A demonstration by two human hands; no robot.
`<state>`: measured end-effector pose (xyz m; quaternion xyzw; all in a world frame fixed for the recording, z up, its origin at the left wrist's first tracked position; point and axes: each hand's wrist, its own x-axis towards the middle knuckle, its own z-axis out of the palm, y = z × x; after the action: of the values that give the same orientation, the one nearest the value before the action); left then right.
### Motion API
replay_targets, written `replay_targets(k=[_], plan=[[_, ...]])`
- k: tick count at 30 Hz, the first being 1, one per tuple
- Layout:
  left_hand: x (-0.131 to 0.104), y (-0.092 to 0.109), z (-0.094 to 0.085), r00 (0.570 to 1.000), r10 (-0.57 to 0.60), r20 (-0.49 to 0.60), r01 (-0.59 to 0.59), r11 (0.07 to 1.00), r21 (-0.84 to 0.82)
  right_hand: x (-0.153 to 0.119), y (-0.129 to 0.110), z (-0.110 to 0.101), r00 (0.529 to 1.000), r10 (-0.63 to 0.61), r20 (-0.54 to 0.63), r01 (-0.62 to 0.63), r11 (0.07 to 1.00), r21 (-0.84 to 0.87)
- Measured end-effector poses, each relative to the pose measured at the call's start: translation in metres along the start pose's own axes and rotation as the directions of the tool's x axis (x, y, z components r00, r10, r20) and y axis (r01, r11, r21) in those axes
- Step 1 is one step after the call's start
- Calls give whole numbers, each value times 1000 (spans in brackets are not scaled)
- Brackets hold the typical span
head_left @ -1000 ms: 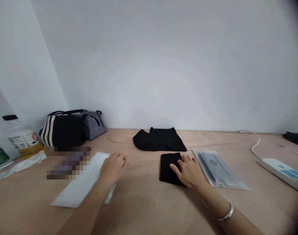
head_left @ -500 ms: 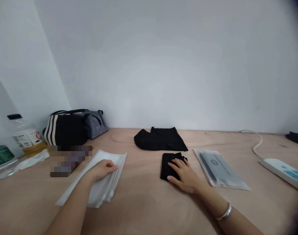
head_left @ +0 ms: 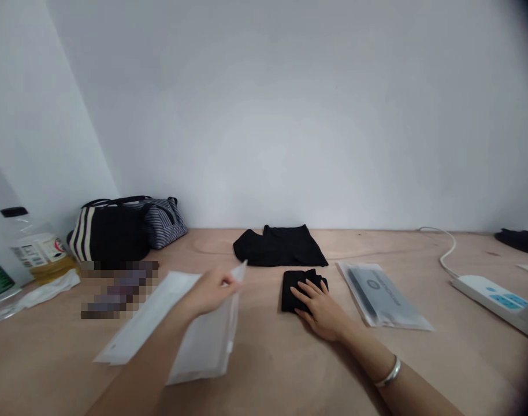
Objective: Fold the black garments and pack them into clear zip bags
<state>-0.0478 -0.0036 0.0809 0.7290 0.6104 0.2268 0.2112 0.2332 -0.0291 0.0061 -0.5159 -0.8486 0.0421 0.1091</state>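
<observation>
My left hand point(head_left: 214, 290) pinches the upper corner of a frosted zip bag point(head_left: 205, 349), which is raised at a slant. Under and left of it, more frosted bags point(head_left: 153, 303) lie on the table. My right hand point(head_left: 320, 312) rests with spread fingers on a folded black cloth point(head_left: 292, 292); a silver bangle is on that wrist. Behind it a second black cloth point(head_left: 285, 245) lies spread out near the wall. To the right of my right hand is a filled frosted bag point(head_left: 383, 294) with a printed round logo, dark material inside.
A black and striped bag point(head_left: 116, 234) stands at the back left, beside a bottle point(head_left: 41, 254) of yellow liquid and white tissue point(head_left: 51, 289). A white power strip point(head_left: 493, 294) with a cable lies at the right. A pixelated item lies left of the bags.
My left hand has moved right and slightly up, drawing one frosted bag away from the stack. My right hand stays on the folded cloth. The view has shifted slightly.
</observation>
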Motion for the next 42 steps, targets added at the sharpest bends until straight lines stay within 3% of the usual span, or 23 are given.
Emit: replay_targets(k=[3, 6, 10, 15, 21, 26, 29, 33, 42], plan=[[13, 27, 46, 988, 134, 76, -137, 990, 24, 1, 1, 2, 1000, 25, -16, -25, 999, 38], [25, 34, 88, 986, 152, 73, -157, 985, 69, 1, 3, 2, 996, 70, -51, -62, 986, 157], [27, 30, 113, 993, 118, 7, -118, 985, 129, 2, 6, -1, 975, 166, -149, -94, 912, 400], [23, 26, 118, 990, 126, -57, -113, 975, 189, -1, -5, -1, 961, 153, -231, -1, 835, 550], [23, 21, 121, 989, 146, -32, -134, 962, 237, -3, -26, -14, 1000, -22, -13, 25, 951, 307], [23, 19, 122, 986, 166, -31, -155, 960, 232, 14, -20, -25, 990, -98, -97, 113, 979, 168], [24, 18, 122, 986, 162, -42, -150, 967, 208, 22, -13, -22, 985, -172, 3, 169, 968, 185], [27, 17, 121, 987, 146, -65, -135, 980, 144, 25, -8, -16, 981, -167, 101, 146, 971, 187], [28, 19, 120, 977, 157, -142, -158, 987, 6, 24, -23, -12, 990, -107, 89, 98, 990, 106]])
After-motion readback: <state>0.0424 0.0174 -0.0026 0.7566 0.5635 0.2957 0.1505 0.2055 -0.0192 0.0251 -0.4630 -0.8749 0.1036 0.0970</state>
